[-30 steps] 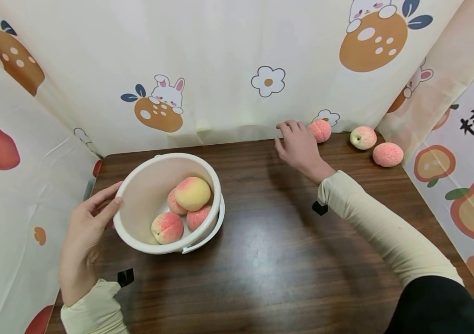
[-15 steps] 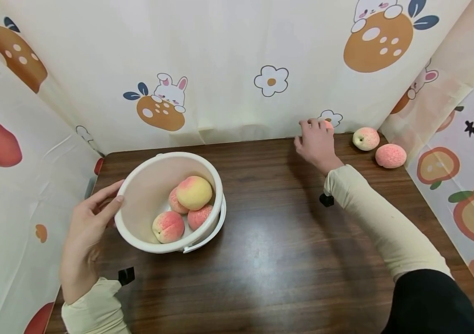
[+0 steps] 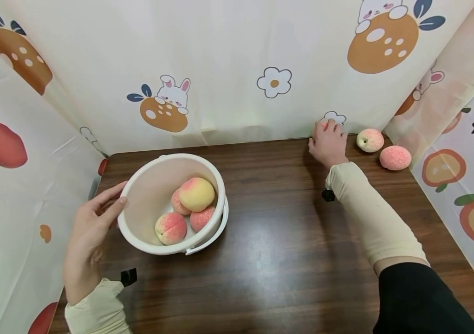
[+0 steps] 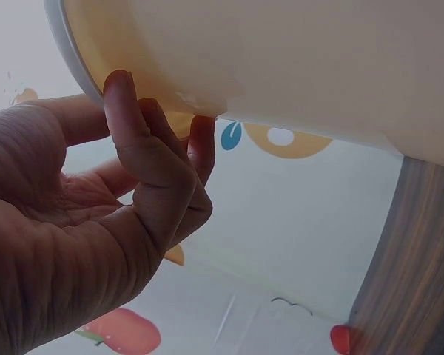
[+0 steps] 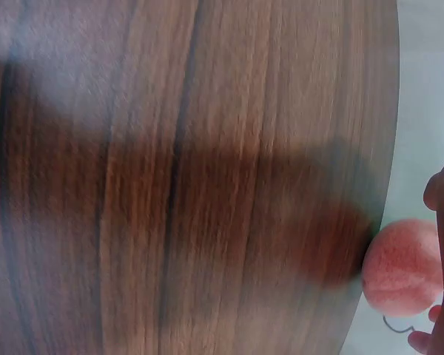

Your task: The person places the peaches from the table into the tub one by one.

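Note:
A white bucket stands tilted at the left of the dark wood table, several peaches inside it. My left hand holds its rim at the left side, thumb on top and fingers outside. In the left wrist view, my left hand has bent fingers at the bucket wall. At the table's back edge, my right hand reaches over a peach, which it mostly hides in the head view. The right wrist view shows thumb and fingertips spread on either side of this peach, the thumb slightly apart from it.
Two more peaches, a pale one and a pink one, lie at the back right corner. Printed curtains stand behind and at both sides of the table. The bucket's handle hangs at its right side.
My right hand has moved right, from left of the back-edge peach to over it. The left hand keeps hold of the bucket, which has not visibly moved.

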Demonstrator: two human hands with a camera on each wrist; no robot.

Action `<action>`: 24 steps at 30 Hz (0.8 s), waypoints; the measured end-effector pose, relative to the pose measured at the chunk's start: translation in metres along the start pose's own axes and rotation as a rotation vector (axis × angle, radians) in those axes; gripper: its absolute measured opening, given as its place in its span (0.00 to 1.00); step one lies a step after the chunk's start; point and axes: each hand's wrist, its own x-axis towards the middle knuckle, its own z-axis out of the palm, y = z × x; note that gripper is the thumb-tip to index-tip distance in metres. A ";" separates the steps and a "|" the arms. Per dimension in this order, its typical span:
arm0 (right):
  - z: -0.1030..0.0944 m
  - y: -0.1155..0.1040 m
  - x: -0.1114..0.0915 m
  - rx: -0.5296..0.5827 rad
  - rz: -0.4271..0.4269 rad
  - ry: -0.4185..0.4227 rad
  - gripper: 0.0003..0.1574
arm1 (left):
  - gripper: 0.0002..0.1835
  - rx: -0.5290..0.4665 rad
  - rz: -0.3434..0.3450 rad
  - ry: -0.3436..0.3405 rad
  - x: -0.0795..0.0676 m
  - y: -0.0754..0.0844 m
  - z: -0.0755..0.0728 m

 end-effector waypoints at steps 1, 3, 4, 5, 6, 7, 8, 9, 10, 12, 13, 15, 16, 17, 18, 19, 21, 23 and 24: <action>0.000 0.001 0.001 -0.003 0.004 -0.005 0.37 | 0.22 0.002 -0.003 0.002 0.000 0.000 0.000; -0.001 0.003 0.003 -0.001 0.015 -0.017 0.38 | 0.22 0.010 -0.007 0.006 0.000 0.001 0.000; -0.002 0.004 0.004 0.002 0.020 -0.025 0.39 | 0.23 0.011 -0.007 0.006 -0.001 0.001 0.000; -0.002 0.004 0.005 0.003 0.024 -0.034 0.39 | 0.23 0.012 -0.007 0.008 -0.001 0.001 0.000; -0.003 0.005 0.006 0.005 0.027 -0.043 0.40 | 0.23 0.008 -0.006 0.008 -0.001 0.001 0.001; -0.003 0.006 0.007 0.009 0.030 -0.053 0.40 | 0.23 0.010 -0.006 0.007 -0.001 0.001 0.001; -0.003 0.007 0.008 0.014 0.031 -0.062 0.41 | 0.23 0.009 -0.005 0.005 -0.001 0.001 0.002; -0.003 0.009 0.009 0.017 0.030 -0.069 0.41 | 0.24 0.009 -0.002 0.003 -0.001 0.001 0.002; -0.003 0.009 0.010 0.021 0.030 -0.077 0.42 | 0.24 0.009 0.001 0.002 -0.001 0.001 0.003; -0.003 0.012 0.011 0.030 0.026 -0.088 0.41 | 0.24 0.017 0.003 0.002 0.000 0.001 0.003; -0.003 0.013 0.012 0.034 0.024 -0.090 0.40 | 0.24 0.019 0.001 0.003 0.000 0.001 0.003; -0.004 0.014 0.013 0.037 0.024 -0.094 0.38 | 0.24 0.021 0.001 0.005 0.000 0.001 0.003; -0.004 0.015 0.013 0.039 0.026 -0.097 0.37 | 0.24 0.023 -0.002 0.008 0.000 0.000 0.003; -0.004 0.015 0.014 0.043 0.026 -0.099 0.35 | 0.24 0.025 -0.004 0.011 0.000 0.000 0.003; -0.004 0.015 0.014 0.047 0.025 -0.098 0.34 | 0.24 0.033 -0.003 0.014 0.000 0.000 0.003; -0.004 0.015 0.014 0.053 0.024 -0.097 0.33 | 0.24 0.035 -0.003 0.017 0.000 0.000 0.003; -0.005 0.016 0.015 0.070 0.015 -0.095 0.31 | 0.23 0.052 0.000 0.024 -0.001 0.000 0.003; -0.004 0.017 0.016 0.084 0.002 -0.088 0.29 | 0.23 0.053 0.003 0.026 -0.001 0.000 0.002; -0.004 0.018 0.017 0.089 -0.006 -0.082 0.28 | 0.23 0.054 0.004 0.027 -0.001 -0.001 0.002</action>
